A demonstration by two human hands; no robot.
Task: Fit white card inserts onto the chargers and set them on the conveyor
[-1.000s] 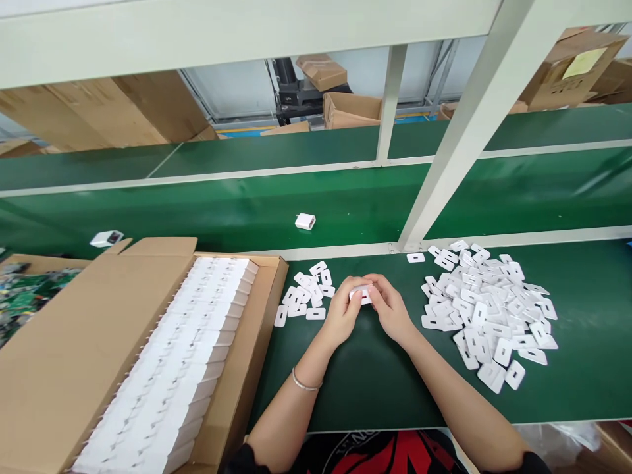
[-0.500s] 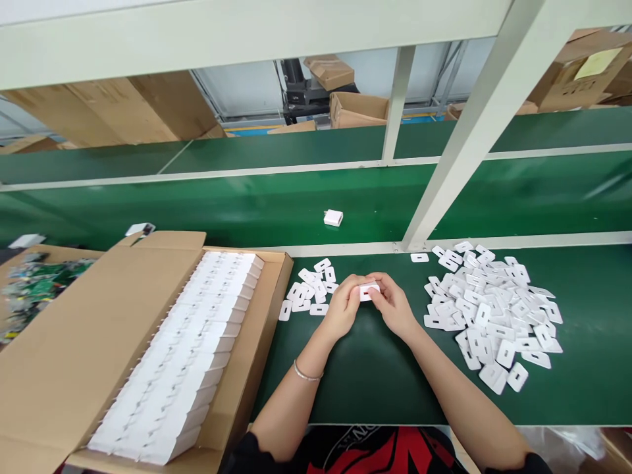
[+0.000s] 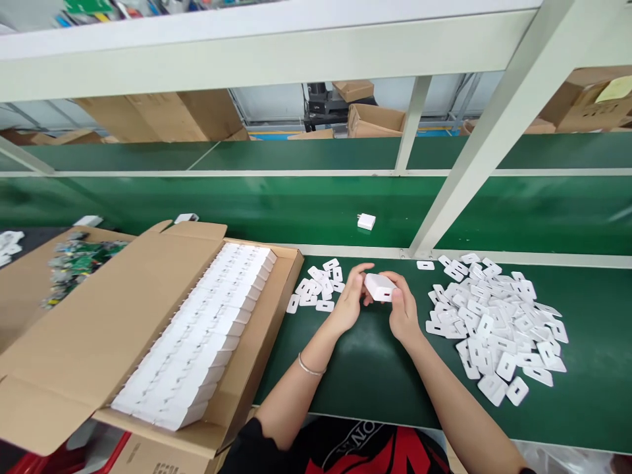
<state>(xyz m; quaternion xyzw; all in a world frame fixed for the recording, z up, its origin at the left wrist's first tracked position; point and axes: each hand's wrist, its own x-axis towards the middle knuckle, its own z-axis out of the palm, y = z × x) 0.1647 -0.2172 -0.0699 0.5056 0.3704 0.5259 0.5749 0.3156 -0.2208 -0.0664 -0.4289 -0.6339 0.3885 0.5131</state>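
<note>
My right hand [image 3: 405, 313] grips a white charger [image 3: 378, 288], thumb on its near end and fingers along the far side. A small dark slot shows in the end facing me. Close against the charger's left side is my left hand [image 3: 349, 299], its index finger stretched out and the fingers apart; whether it touches the charger is hard to tell. To the left lies a small group of white slotted end plates [image 3: 316, 286]. A much larger pile of the same plates [image 3: 494, 322] spreads out on the right.
An open cardboard box [image 3: 284, 296] on the left holds rows of white charger housings [image 3: 197, 329]. Green circuit boards [image 3: 83, 263] lie farther left. Another white charger [image 3: 366, 221] rests beyond the metal rail. A slanted metal post [image 3: 469, 151] rises at the right.
The charger has turned, so its long body now shows. My left hand's fingers have loosened and spread, while my right hand keeps hold. The camera view has shifted.
</note>
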